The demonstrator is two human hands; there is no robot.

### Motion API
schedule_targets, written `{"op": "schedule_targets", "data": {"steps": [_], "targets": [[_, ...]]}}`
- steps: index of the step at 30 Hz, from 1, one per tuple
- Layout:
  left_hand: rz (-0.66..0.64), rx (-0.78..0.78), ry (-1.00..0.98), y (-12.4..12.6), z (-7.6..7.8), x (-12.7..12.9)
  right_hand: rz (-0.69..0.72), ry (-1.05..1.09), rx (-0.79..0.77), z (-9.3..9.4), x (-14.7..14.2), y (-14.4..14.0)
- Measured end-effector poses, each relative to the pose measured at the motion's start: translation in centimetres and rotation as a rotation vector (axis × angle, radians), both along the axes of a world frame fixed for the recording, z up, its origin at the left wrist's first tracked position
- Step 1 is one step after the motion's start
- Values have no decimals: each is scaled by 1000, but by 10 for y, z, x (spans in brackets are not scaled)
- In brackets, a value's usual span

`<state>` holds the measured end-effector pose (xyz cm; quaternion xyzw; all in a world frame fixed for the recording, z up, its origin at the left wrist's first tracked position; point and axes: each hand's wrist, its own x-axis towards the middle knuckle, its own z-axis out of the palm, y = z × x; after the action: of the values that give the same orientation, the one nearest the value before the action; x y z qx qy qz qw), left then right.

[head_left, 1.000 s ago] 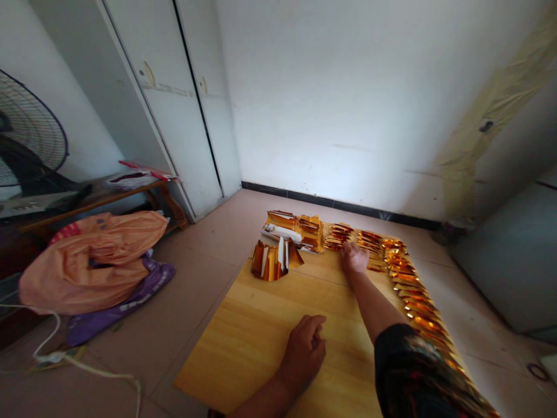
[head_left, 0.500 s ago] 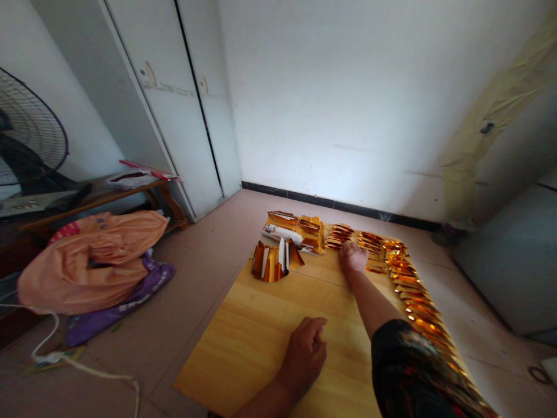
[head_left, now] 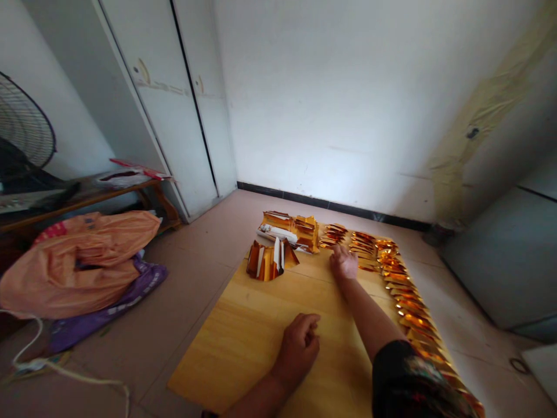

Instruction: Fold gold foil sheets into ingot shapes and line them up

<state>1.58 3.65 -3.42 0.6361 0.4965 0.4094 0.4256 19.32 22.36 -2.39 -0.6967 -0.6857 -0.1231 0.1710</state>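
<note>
A room in a home is indicated by white wardrobe doors, a standing fan, tiled floor and stuffed plastic bags.

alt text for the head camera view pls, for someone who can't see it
A person's right hand reaches across a wooden board on the floor to a curving row of folded gold foil papers, while the left hand rests loosely closed on the board. A standing cluster of gold papers sits at the far edge.
</note>
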Motion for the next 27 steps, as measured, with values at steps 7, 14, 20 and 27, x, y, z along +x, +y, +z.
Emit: {"op": "schedule_targets", "data": {"steps": [7,14,20,27], "targets": [[136,134,-45,13,6,-15,285,344,-197,-4,-38,-97],[542,175,163,72,15,-59,466,578,-209,-8,-34,-171],[522,72,573,112,26,-60,508,605,-158,-11,-31,-178],[532,-29,634,122,26,-58,499,546,-83,-19,-36,-176]]}}
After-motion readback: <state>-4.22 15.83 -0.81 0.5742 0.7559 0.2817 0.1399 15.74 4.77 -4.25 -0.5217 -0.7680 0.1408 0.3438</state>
